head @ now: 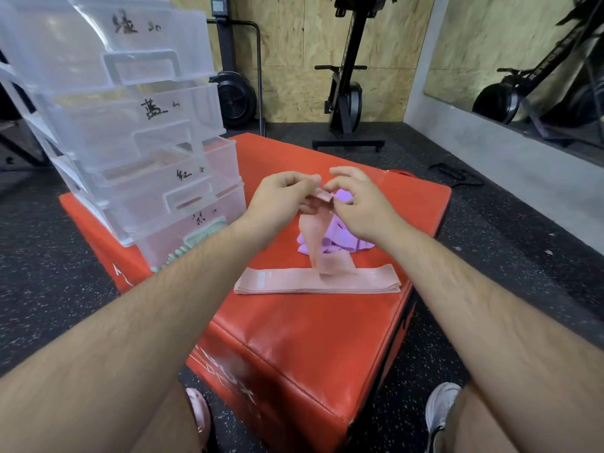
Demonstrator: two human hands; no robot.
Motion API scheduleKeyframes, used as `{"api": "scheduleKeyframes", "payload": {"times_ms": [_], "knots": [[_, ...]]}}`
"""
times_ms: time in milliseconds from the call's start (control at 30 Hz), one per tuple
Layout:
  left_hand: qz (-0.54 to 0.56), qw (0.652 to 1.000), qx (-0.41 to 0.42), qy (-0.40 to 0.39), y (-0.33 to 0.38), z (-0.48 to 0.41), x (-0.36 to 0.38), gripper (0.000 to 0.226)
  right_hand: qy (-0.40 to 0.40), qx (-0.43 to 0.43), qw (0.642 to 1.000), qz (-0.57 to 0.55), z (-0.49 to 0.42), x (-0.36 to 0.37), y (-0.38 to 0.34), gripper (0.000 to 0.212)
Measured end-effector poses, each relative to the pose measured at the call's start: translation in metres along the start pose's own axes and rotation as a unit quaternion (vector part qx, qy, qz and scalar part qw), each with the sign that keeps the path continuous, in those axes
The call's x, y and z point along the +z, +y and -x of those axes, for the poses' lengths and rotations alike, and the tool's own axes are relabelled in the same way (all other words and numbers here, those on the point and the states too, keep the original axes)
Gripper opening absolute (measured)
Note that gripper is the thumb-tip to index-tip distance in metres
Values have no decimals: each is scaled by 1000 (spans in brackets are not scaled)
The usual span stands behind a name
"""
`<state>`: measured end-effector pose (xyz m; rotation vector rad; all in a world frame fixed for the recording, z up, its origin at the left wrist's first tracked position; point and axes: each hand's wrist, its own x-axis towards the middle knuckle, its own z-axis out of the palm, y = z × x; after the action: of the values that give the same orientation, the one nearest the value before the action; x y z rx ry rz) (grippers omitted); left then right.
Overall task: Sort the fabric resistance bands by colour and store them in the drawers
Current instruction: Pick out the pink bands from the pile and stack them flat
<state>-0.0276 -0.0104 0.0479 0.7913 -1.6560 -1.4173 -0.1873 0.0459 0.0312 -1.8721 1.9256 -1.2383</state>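
Two hands meet above the middle of the red padded box (310,338). The left hand (281,199) and the right hand (359,204) both pinch the upper end of one pink band (312,238) between thumb and curled fingers. The right hand's other fingers arch loosely above the pinch. The band hangs down from the hands, and its lower end touches a flat stack of pink bands (294,282) that lies crosswise near the box's front edge. The stack's layered edges show several bands, but the number cannot be told.

Just behind the stack, towards the box's right edge, lies one loose heap of purple bands (346,245); these cannot be counted either.

At the box's left corner stands one clear plastic drawer unit (130,125) with four drawers in view, each with a handwritten mark on its front. All four are pulled out stepwise. The bottom drawer (225,207) holds mint-green bands (196,240), partly hidden by the left forearm. The third drawer (219,161) holds something reddish that is too blurred to name.

Two shoes show on the speckled floor at the front of the box, one at each side.
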Motion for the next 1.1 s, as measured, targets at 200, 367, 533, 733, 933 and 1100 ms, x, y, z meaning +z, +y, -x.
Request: {"api": "scheduleKeyframes", "payload": {"times_ms": [200,367,533,733,933,1100], "knots": [[-199,976,92,1,-3,-4,-13,43,-78,48,993,-71,-6,-2,1,13],[-181,976,118,-3,-8,-7,-23,18,-95,48,990,-93,-7,1,-7,32],[-175,979,107,-2,-11,-10,-28,16,-116,55,981,-144,-7,10,-12,23],[-154,983,95,20,-12,-9,-36,15,-167,71,968,-172,-3,10,-15,34],[-148,985,49,81,-17,-5,-52,20,-259,101,958,-69,2,-9,-8,37],[-118,987,-13,109,-29,2,-75,12,-313,145,939,-1,12,-33,13,44]]}}
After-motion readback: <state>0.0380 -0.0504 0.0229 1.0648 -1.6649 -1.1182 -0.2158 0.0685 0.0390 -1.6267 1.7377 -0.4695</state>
